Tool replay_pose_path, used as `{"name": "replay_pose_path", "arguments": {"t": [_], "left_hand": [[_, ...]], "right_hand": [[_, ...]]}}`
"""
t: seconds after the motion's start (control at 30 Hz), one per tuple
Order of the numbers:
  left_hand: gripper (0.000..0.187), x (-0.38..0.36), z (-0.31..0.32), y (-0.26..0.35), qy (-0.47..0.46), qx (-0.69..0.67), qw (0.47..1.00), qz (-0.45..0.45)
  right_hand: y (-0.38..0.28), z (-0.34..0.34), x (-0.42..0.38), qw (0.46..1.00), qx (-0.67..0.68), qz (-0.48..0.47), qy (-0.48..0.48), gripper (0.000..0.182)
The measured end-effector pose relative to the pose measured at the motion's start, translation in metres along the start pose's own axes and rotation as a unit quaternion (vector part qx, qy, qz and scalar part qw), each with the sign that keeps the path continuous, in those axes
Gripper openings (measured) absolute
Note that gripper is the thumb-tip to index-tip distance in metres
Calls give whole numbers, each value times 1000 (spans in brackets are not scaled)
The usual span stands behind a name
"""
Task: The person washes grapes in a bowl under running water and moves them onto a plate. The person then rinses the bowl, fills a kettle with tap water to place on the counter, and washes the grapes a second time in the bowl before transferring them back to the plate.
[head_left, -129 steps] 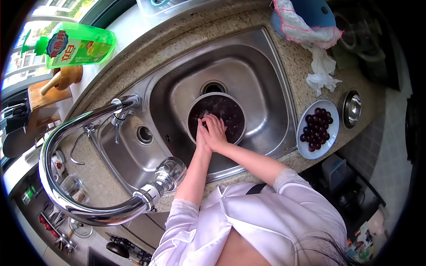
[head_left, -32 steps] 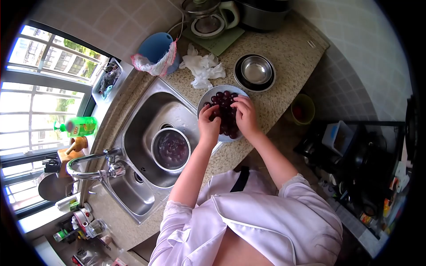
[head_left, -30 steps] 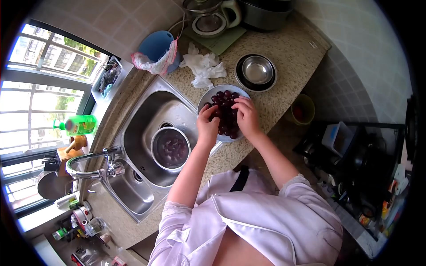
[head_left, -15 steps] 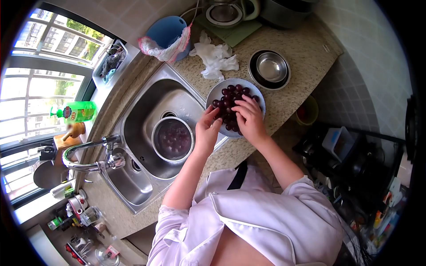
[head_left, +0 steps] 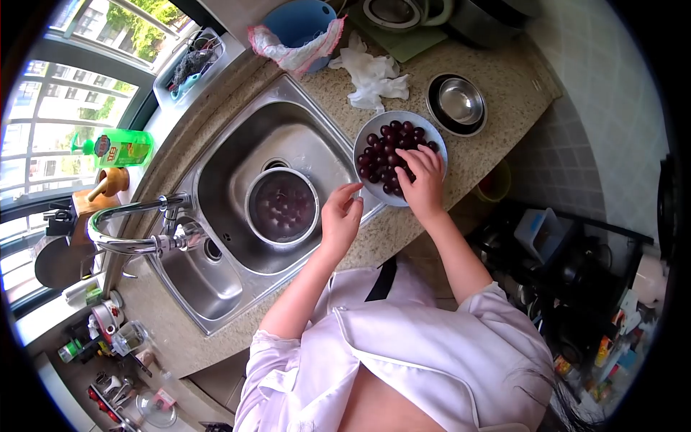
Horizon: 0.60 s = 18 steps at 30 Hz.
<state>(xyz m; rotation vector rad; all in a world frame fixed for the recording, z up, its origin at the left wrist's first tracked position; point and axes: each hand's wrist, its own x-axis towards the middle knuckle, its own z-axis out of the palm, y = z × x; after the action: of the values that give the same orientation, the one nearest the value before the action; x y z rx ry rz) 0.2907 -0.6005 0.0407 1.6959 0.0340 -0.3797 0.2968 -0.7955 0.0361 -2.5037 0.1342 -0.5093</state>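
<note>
Dark red grapes [head_left: 383,155] lie piled in a pale round bowl [head_left: 430,132] on the counter beside the sink. My right hand [head_left: 423,183] rests over the right part of the pile, its fingers apart and touching the grapes; no grape shows held in it. Just outside the bowl's lower left rim is my left hand [head_left: 341,222], its thumb and forefinger apart with nothing visible between them. In the large sink basin stands a metal pot [head_left: 314,229] of water with more grapes [head_left: 284,210] in it.
The steel sink [head_left: 230,160] has a curved tap [head_left: 108,241] over its smaller basin. Nested metal bowls [head_left: 461,101] and crumpled white tissue [head_left: 371,72] lie behind the grape bowl. A blue bin [head_left: 299,21] stands at the back, green soap bottle [head_left: 122,147] by the window.
My left hand has drawn back from the grapes to outside the bowl's rim. My right hand stays over the grapes, while the whole view has shifted slightly.
</note>
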Motion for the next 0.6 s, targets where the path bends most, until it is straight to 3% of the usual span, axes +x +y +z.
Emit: {"name": "replay_pose_path", "arguments": {"t": [0.13,0.33,0.43,0.6], "left_hand": [[26,-13,-17,-9,-2,22,1000,-5],[21,-26,-47,-31,48,15,998,-40],[20,-31,-62,-33,63,-26,994,-85],[20,-35,-78,-54,78,-59,991,-88]], "right_hand": [[3,14,1,998,-58,-14,-27,27],[6,7,0,998,-47,35,27,20],[17,7,-5,997,-70,20,22,16],[11,1,1,995,-89,5,54,10]]}}
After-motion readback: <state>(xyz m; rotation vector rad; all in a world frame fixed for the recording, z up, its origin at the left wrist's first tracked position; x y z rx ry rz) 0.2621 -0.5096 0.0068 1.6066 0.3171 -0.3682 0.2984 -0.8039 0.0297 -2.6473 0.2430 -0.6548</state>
